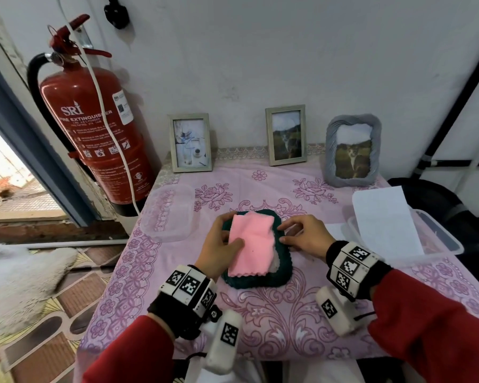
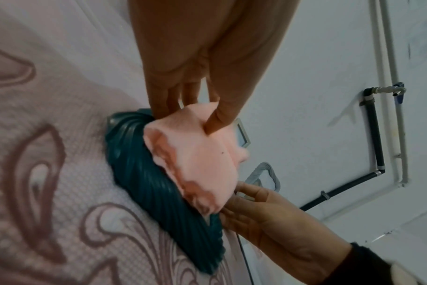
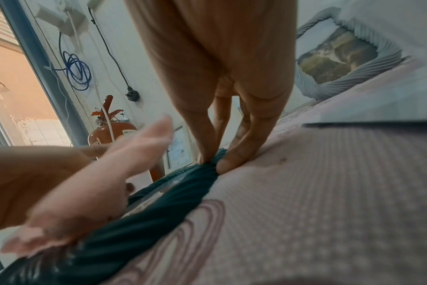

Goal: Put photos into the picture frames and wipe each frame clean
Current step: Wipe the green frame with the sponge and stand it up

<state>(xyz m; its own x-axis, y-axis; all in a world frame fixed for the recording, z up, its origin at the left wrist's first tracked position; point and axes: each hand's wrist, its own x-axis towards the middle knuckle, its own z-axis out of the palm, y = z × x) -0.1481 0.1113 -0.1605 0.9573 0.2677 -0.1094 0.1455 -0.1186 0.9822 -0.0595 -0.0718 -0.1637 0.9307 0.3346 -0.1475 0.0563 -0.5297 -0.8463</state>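
Observation:
A dark green ribbed picture frame [image 1: 260,280] lies flat in the middle of the pink flowered tablecloth [image 1: 288,313]. A pink cloth [image 1: 252,244] covers most of its face. My left hand [image 1: 221,244] pinches the cloth's left edge, thumb on top and fingers at the far side. In the left wrist view the thumb digs into the cloth [image 2: 202,160] above the frame [image 2: 146,185]. My right hand [image 1: 302,236] grips the frame's right rim. The right wrist view shows its thumb and fingers [image 3: 205,158] pinching that rim [image 3: 159,217].
Three frames with photos stand along the wall: two slim grey ones [image 1: 191,142] [image 1: 286,135] and a grey ribbed one [image 1: 353,150]. A clear plastic box [image 1: 166,214] sits at left. Another [image 1: 440,239] at right holds white paper [image 1: 382,219]. A red fire extinguisher [image 1: 94,134] hangs beside the table.

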